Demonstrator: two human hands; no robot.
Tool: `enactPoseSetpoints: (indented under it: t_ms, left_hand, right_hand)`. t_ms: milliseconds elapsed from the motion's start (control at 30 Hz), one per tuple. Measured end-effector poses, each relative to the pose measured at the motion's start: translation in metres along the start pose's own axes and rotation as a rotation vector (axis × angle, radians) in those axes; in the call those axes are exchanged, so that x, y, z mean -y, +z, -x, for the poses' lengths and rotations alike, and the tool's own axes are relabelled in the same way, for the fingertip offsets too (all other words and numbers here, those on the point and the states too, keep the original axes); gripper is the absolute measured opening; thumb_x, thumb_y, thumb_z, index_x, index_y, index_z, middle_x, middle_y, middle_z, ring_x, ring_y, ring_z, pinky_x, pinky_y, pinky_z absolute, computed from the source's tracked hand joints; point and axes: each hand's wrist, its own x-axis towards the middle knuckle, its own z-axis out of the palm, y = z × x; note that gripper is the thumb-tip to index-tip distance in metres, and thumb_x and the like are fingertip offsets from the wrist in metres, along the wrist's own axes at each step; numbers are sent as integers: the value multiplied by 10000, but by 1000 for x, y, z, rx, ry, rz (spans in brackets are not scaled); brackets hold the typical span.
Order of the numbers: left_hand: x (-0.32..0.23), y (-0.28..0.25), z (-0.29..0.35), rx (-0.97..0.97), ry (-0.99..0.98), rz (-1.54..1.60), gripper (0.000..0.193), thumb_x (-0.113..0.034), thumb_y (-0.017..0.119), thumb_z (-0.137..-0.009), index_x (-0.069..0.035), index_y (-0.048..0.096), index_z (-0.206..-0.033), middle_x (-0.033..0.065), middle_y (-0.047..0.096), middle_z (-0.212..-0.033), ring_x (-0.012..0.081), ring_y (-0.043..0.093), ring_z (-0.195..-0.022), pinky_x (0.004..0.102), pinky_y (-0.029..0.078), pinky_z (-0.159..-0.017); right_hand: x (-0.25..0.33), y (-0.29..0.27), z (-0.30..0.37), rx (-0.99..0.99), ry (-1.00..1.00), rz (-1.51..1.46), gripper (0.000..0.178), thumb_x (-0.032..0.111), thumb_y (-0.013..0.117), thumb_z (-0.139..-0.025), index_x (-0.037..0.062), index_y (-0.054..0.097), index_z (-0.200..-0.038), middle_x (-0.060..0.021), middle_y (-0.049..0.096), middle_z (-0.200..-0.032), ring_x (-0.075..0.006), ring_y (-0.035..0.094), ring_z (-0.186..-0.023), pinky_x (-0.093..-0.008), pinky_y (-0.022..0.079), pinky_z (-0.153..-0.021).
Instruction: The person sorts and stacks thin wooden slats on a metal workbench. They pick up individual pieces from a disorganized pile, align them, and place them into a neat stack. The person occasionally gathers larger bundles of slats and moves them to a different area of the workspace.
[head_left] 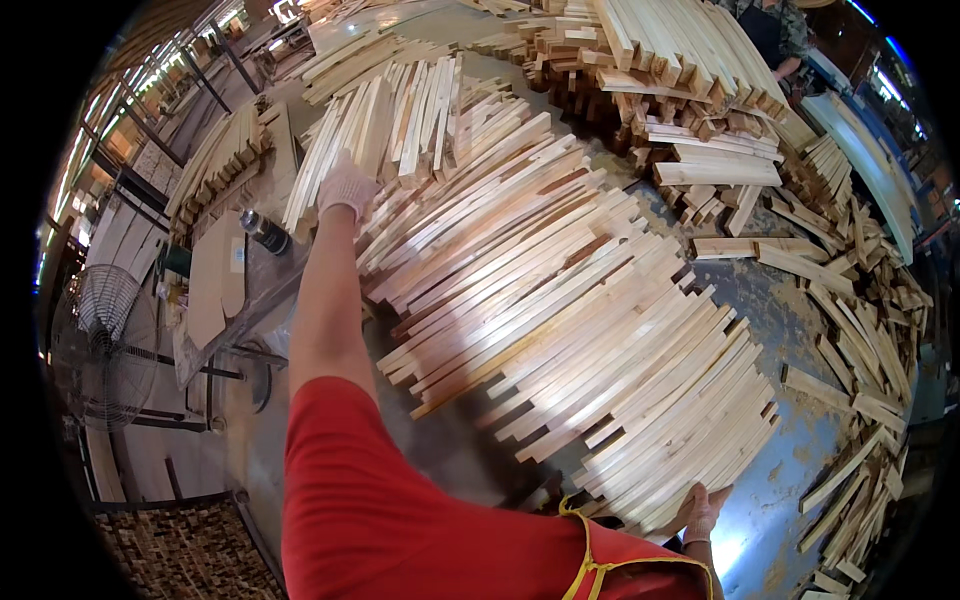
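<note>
Lower right of frame: right hand (700,512), white-gloved, presses flat against the near end of the long row of pale, narrow wooden slats (560,300); grip released, nothing clasped. Row spans the metal table (780,300) from lower right to upper left. Upper left: left hand (346,188), grip also released, rests on the far slat ends. Row looks largely gathered, ends uneven. Beyond, loose offcut heaps (860,300) remain unsorted.

A small pale rectangular label (237,256) sits on a flat tan cardboard sheet (207,290) lying on the bench at left; no screens visible.
</note>
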Motion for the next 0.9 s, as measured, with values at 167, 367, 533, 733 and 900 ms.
enactPoseSetpoints:
  t_ms: [167,367,533,733,900]
  left_hand:
    - [10,-18,18,-110,-32,-153,372,-206,641,-998,-93,579,-1347,260,628,-1404,464,629,-1305,543,531,-1059]
    - [26,36,229,-416,655,-74,402,-183,730,-935,-51,640,-1305,178,662,-1220,404,615,-1154,513,497,-994]
    - [34,52,478,1153,446,183,397,-416,700,-1029,-29,746,-1109,140,738,-1006,260,718,-870,378,575,-796]
    - [90,163,534,1124,-489,1021,623,-554,738,-981,-69,649,-1362,121,721,-1179,293,685,-1042,488,567,-939]
    - [5,209,604,802,1,741,395,-439,646,-1039,-105,629,-1249,98,710,-1024,331,658,-950,415,517,-896]
  right_hand:
    - [-10,1,-9,-7,30,78,1159,300,811,-872,-19,85,-1717,-214,283,-1733,-336,358,-1553,-403,301,-1281]
    - [6,-1,5,41,13,37,964,174,752,-912,-1,210,-1690,-198,436,-1640,-323,458,-1478,-421,362,-1251]
    - [9,-1,3,-41,33,271,1096,372,868,-880,-56,235,-1666,-289,514,-1559,-392,537,-1391,-410,420,-1190]
    - [27,-3,8,106,-128,17,1048,298,808,-888,-78,203,-1657,-337,507,-1520,-427,548,-1383,-463,456,-1164]
    - [32,-21,10,146,7,-35,907,229,763,-912,-56,297,-1635,-264,585,-1470,-363,588,-1354,-433,476,-1140]
